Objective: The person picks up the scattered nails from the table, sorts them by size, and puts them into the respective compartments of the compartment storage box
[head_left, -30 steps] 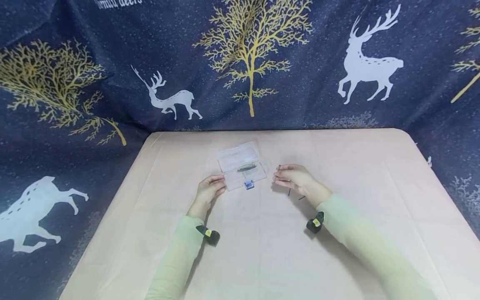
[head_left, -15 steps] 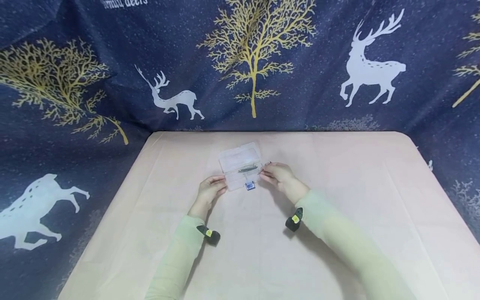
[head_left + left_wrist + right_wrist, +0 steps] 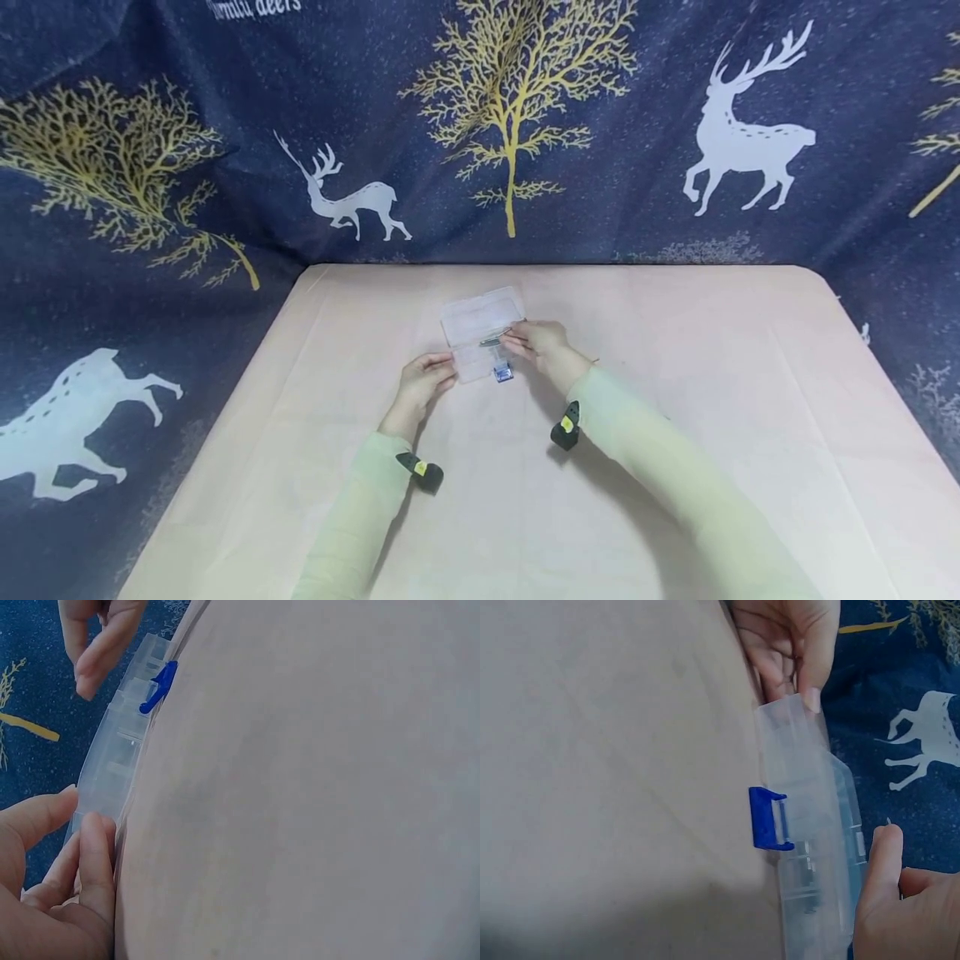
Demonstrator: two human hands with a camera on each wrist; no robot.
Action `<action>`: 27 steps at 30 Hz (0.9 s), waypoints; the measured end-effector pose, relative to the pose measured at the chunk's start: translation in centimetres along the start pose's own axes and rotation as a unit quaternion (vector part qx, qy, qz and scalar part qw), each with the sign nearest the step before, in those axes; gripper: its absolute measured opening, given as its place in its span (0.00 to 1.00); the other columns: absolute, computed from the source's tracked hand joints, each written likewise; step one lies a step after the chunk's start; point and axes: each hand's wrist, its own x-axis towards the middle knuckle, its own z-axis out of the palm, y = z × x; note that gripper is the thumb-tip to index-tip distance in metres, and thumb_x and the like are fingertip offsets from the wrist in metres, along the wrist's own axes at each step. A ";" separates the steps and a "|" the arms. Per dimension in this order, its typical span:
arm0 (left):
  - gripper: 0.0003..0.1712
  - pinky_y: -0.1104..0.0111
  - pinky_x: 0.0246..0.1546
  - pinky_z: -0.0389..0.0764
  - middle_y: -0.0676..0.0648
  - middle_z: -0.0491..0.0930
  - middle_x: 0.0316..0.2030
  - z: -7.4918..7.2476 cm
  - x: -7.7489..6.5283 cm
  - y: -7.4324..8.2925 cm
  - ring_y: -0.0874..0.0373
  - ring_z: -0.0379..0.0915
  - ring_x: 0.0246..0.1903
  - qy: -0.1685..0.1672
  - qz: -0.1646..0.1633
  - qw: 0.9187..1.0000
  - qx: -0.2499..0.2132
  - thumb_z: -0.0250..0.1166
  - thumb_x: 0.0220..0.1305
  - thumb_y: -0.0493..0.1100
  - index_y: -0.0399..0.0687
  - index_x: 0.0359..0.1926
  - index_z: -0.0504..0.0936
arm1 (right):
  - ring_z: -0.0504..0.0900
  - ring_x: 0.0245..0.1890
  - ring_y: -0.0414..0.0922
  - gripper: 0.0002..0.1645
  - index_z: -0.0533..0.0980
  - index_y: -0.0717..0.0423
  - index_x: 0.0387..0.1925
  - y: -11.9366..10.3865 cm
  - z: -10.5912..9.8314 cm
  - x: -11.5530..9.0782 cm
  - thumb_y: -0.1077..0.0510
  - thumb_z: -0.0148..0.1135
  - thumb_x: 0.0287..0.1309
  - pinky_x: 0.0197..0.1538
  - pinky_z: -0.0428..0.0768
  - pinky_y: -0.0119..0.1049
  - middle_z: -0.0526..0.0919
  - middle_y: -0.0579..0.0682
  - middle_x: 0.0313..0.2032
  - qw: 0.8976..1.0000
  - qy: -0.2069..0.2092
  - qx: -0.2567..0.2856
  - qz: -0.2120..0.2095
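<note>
A clear plastic box point(image 3: 474, 364) lies on the table with its lid point(image 3: 483, 315) raised behind it and a blue latch point(image 3: 503, 372) at its front. My left hand point(image 3: 420, 385) pinches the box's left end between thumb and fingers, as the left wrist view also shows. Several thin metal pieces point(image 3: 490, 341) lie in the box. Over its right part is my right hand point(image 3: 546, 348), with a slim, nail-like metal piece between thumb and fingers. In the right wrist view only a fine tip point(image 3: 889, 821) of it shows past the thumb. My right fingers partly hide the box's inside.
A pale cloth covers the table point(image 3: 465, 517). Dark blue fabric point(image 3: 600, 192) with deer and trees hangs behind and at the sides. A small thin piece point(image 3: 596, 361) shows beside the right wrist. Each wrist bears a black camera point(image 3: 566, 427).
My right hand has moved left from beside the box to above its right compartment, carrying thin metal pieces. My left hand keeps its grip on the box, which stays in place.
</note>
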 end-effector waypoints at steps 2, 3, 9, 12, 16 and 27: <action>0.17 0.78 0.34 0.85 0.36 0.81 0.46 0.0 -0.1 -0.1 0.65 0.79 0.28 -0.001 -0.004 1.000 0.001 0.61 0.58 0.26 0.29 0.50 0.76 | 0.83 0.23 0.40 0.25 0.64 0.75 0.60 0.2 0.1 0.3 0.72 0.52 0.61 0.45 0.85 0.30 0.81 0.52 0.24 1.000 0.012 -0.008 0.003; 0.17 0.78 0.34 0.85 0.37 0.81 0.45 0.0 -0.2 -0.2 0.65 0.79 0.28 -0.001 -0.005 1.000 0.003 0.61 0.58 0.26 0.29 0.50 0.76 | 0.83 0.23 0.40 0.25 0.64 0.75 0.59 0.3 0.2 0.4 0.72 0.53 0.61 0.44 0.85 0.31 0.81 0.52 0.23 1.000 0.019 -0.011 0.004; 0.17 0.79 0.33 0.84 0.41 0.82 0.41 0.0 -0.3 -0.1 0.66 0.78 0.27 0.001 -0.002 1.000 0.013 0.62 0.57 0.27 0.29 0.50 0.76 | 0.84 0.22 0.40 0.24 0.66 0.75 0.57 0.9 0.6 0.9 0.72 0.55 0.59 0.43 0.86 0.31 0.82 0.53 0.22 0.998 0.052 -0.038 -0.006; 0.17 0.79 0.32 0.84 0.41 0.82 0.41 0.0 -0.2 -0.1 0.66 0.78 0.27 0.004 0.005 1.000 0.012 0.61 0.57 0.27 0.29 0.49 0.76 | 0.86 0.27 0.43 0.22 0.67 0.75 0.56 1.0 0.6 0.9 0.71 0.56 0.59 0.44 0.86 0.32 0.84 0.59 0.28 0.997 0.056 -0.054 -0.014; 0.17 0.79 0.31 0.85 0.39 0.82 0.42 0.0 0.0 -0.3 0.65 0.78 0.27 0.002 0.009 1.000 -0.005 0.61 0.57 0.25 0.28 0.49 0.76 | 0.87 0.34 0.49 0.21 0.69 0.77 0.53 1.2 0.5 0.7 0.71 0.57 0.59 0.41 0.87 0.34 0.84 0.66 0.38 0.997 0.044 -0.053 -0.025; 0.16 0.78 0.29 0.85 0.40 0.83 0.39 -0.2 0.2 -0.2 0.64 0.79 0.25 -0.001 0.018 1.000 -0.012 0.62 0.56 0.25 0.27 0.48 0.77 | 0.85 0.42 0.50 0.25 0.63 0.74 0.60 1.0 0.4 0.5 0.68 0.53 0.63 0.46 0.85 0.33 0.74 0.68 0.56 0.998 0.020 -0.055 -0.015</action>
